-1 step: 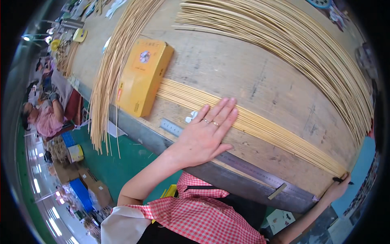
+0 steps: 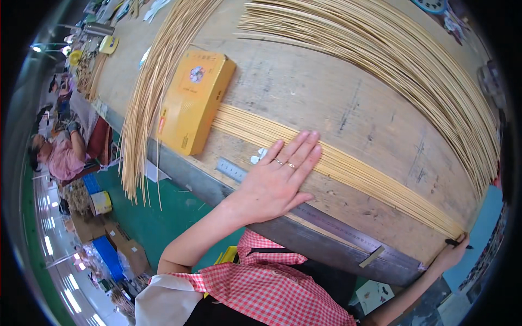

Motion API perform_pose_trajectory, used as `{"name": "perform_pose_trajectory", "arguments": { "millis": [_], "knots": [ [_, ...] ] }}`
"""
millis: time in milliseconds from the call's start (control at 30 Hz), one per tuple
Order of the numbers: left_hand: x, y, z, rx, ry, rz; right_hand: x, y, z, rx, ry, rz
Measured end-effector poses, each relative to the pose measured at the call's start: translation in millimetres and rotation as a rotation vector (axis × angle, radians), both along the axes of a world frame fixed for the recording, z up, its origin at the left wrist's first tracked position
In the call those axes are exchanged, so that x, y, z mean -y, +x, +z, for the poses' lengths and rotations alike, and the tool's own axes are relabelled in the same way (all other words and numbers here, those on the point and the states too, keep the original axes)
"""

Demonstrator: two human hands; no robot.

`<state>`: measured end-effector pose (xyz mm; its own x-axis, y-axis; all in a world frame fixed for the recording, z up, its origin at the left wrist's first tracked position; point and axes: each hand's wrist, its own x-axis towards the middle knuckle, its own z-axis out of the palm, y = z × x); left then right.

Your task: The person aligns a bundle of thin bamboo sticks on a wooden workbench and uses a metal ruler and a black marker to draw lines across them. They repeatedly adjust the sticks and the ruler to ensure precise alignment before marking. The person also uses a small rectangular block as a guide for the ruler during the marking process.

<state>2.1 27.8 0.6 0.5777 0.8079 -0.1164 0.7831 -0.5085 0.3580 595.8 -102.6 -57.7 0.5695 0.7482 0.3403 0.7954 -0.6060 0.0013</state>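
Observation:
A flat row of thin, pale bamboo-like sticks (image 2: 375, 183) runs slantwise across the wooden table. My left hand (image 2: 274, 182) lies flat on it, fingers stretched out, with rings on two of them. One end of the row meets a yellow-orange box (image 2: 190, 103), which hides the sticks there. At the other end, far to the right, my right hand (image 2: 451, 255) grips a thin black marker or pen (image 2: 451, 242) beside the stick tips; its fingers are partly hidden. Below my left hand a metal ruler (image 2: 340, 227) lies along the table's near edge.
Bundles of longer sticks lie at the left (image 2: 144, 103) and along the far side (image 2: 380, 60). A small white scrap (image 2: 258, 156) is near my left fingers. A light-blue board (image 2: 478, 233) stands beyond my right hand. Another person (image 2: 65, 152) sits at the far left, near cartons (image 2: 128, 247).

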Motion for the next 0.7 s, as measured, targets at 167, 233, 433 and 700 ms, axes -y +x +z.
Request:
{"name": "perform_pose_trajectory", "arguments": {
  "millis": [167, 233, 433, 700],
  "knots": [
    [0, 10, 0, 0.031, 0.005, 0.002, -5, 2, 6, 0.000, -0.007, -0.025],
    [-2, 12, 0, 0.047, -0.008, 0.000, -8, 0, 11, 0.012, -0.055, -0.060],
    [-4, 12, 2, 0.041, -0.019, 0.000, -7, -1, 12, 0.089, -0.109, -0.031],
    [-3, 10, -1, 0.042, -0.016, 0.000, -9, -6, 15, 0.054, -0.128, -0.049]
  ]
}}
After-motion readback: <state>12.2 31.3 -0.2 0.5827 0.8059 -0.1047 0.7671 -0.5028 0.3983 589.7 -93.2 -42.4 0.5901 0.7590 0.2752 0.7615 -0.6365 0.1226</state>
